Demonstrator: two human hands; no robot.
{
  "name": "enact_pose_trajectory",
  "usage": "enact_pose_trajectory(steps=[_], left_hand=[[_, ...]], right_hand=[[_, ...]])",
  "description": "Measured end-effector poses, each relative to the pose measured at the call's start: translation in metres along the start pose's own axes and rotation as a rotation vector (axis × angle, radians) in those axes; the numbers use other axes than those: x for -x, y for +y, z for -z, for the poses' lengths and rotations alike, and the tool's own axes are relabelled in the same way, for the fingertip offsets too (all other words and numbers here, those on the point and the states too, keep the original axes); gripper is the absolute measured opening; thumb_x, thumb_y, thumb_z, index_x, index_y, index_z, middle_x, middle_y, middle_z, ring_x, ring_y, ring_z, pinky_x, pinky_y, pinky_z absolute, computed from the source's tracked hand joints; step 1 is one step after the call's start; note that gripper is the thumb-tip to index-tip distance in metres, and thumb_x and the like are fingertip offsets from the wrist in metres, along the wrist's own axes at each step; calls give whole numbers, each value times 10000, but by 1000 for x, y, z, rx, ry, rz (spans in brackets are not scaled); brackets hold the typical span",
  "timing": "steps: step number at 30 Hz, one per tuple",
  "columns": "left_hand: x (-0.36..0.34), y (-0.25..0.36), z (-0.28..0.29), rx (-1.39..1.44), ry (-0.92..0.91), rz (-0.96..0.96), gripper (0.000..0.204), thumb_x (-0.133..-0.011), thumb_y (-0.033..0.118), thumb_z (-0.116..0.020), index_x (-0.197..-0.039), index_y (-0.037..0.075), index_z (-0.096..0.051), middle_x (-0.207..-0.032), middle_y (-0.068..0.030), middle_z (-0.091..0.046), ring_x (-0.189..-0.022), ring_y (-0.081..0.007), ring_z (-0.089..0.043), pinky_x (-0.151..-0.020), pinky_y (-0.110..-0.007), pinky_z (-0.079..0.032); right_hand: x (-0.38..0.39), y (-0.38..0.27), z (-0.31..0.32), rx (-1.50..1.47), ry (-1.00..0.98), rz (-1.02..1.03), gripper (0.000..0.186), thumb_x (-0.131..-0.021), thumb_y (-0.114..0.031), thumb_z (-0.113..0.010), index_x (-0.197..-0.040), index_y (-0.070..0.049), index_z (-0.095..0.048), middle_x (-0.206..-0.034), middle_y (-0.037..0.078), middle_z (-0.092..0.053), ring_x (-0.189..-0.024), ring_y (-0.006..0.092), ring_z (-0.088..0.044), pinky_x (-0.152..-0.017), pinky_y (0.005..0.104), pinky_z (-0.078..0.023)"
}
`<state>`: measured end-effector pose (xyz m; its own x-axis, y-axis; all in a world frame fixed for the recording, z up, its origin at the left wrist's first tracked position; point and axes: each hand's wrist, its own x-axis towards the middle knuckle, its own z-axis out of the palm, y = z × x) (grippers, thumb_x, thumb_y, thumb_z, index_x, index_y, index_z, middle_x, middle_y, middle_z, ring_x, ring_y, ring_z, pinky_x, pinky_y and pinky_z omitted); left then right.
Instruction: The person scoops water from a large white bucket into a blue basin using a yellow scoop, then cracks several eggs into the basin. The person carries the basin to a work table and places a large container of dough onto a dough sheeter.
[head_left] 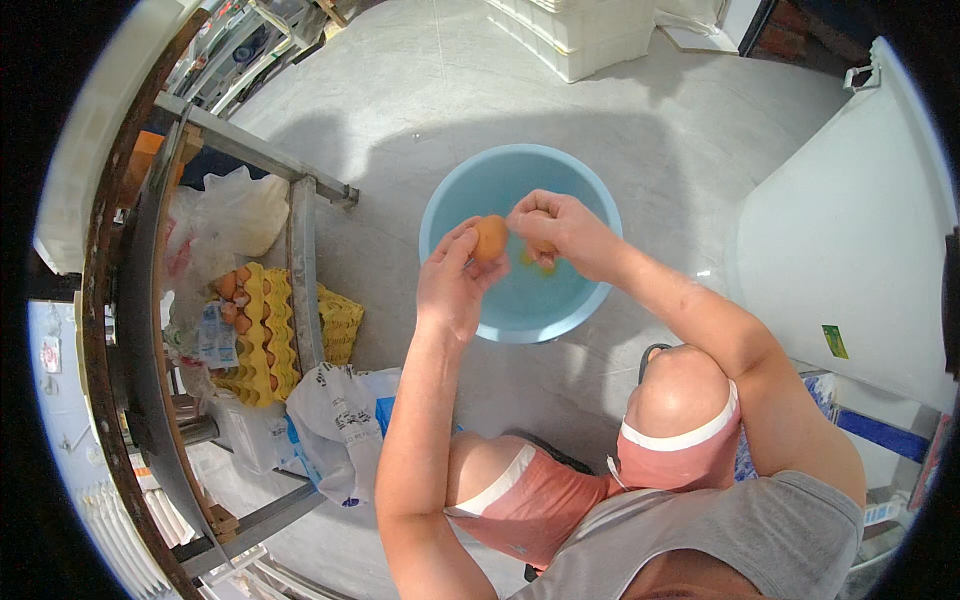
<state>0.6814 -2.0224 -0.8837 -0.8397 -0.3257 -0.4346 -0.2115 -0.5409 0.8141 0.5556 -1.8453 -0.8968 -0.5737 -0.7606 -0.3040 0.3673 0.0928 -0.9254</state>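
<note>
Far to your left, the yellow egg tray (262,330) sits under the metal frame (301,262), a few brown eggs in its cups, well apart from both hands. A white plastic bag (335,420) lies just in front of it, by your left knee.

Now your left hand (450,285): it's up over the near-left rim of the light blue basin (455,195), fingers curled round a brown egg (490,238), which pokes out at the fingertips, its long axis roughly upright and leaning right. That egg is the one that matters, and it lies directly between your two hands, above the basin's water.

Move right and your right hand (562,228) meets it, closed round a second brownish piece, egg or shell, I cannot tell which. Its fingertips touch the egg's right side. Something yellow-orange hangs just below that hand, over the water. Both hands are equally close; the contact point sits left of the basin's centre.
</note>
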Motion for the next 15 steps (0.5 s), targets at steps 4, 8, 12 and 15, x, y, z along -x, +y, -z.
enact_pose_trajectory(steps=[4, 8, 12, 15], left_hand=[[1, -1, 6, -113, -43, -7, 433, -1082, 168, -627, -1461, -41, -599, -1302, -141, -692, -1057, -215, -706, -935, -377, -612], [4, -4, 4, -447, -5, -200, 518, -975, 123, -739, -1449, -56, -626, -1285, -141, -719, -1044, -203, -720, -900, -357, -621], [-1, -9, 13, -770, 63, -348, 538, -914, 125, -789, -1415, -32, -672, -1263, -140, -754, -1025, -189, -734, -886, -338, -622], [1, -11, 10, -898, 76, -446, 518, -904, 128, -790, -1392, -14, -691, -1274, -155, -758, -1024, -204, -749, -869, -344, -629]], right_hand=[[2, -3, -13, 264, 21, 145, 545, -938, -310, -785, -1329, 55, -678, -883, 65, -708, -733, 144, -636, -693, 295, -531], [-4, 10, -8, 458, 103, 319, 517, -900, -298, -791, -1302, 19, -716, -996, 137, -777, -852, 223, -733, -795, 337, -579], [-4, 11, -13, 596, 121, 385, 504, -886, -284, -772, -1303, -6, -724, -1084, 187, -797, -975, 302, -780, -898, 384, -603], [-4, 11, -13, 647, 94, 428, 499, -884, -273, -758, -1305, -7, -718, -1076, 188, -795, -969, 314, -782, -894, 383, -609]])
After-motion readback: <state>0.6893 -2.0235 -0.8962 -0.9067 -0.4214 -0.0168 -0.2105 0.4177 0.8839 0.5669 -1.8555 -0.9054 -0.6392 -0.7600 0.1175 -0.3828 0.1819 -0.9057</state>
